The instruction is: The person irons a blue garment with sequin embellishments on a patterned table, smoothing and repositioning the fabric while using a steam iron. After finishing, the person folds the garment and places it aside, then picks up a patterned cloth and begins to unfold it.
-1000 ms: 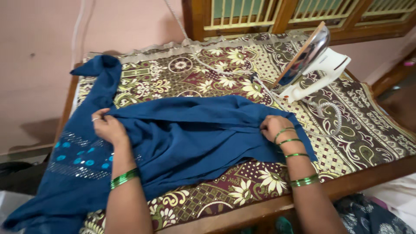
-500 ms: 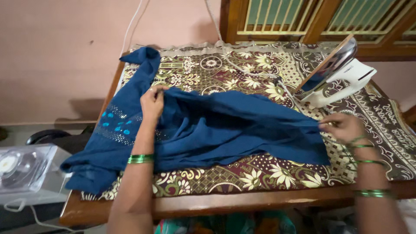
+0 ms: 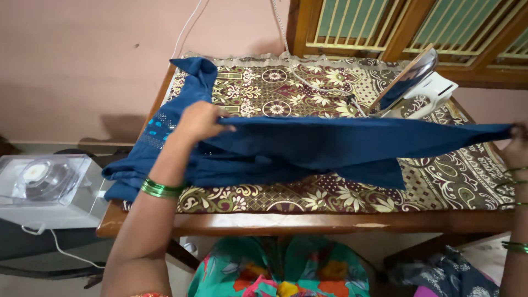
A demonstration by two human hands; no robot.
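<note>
One dark blue cloth garment [image 3: 330,146] hangs stretched above the table, the left hand [image 3: 199,121] pinching it at nine o'clock, the right hand [image 3: 517,151] gripping its end at three. Beneath lies one floral-patterned brown table cover [image 3: 462,181]; one white electric iron [image 3: 421,88] stands upright at one o'clock, before one pink wall [image 3: 82,60].
</note>
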